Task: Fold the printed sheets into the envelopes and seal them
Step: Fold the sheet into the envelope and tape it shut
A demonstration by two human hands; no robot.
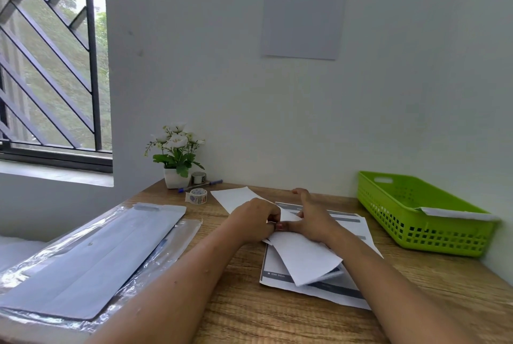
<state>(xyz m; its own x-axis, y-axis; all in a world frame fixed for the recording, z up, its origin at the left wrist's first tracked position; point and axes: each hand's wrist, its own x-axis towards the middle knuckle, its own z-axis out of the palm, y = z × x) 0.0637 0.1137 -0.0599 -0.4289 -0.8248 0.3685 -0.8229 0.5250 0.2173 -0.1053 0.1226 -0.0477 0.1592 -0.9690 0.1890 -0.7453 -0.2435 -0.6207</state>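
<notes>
A folded printed sheet lies slanted on top of a stack of flat printed sheets in the middle of the wooden table. My left hand has curled fingers pinching the folded sheet's upper left edge. My right hand presses flat on the same sheet, its thumb meeting the left fingers. A white envelope lies just beyond my hands. A pile of white envelopes in a clear plastic wrapper sits at the left.
A green plastic basket with a white envelope on its rim stands at the right by the wall. A patterned tape roll, a second roll, two pens and a flower pot are at the back left.
</notes>
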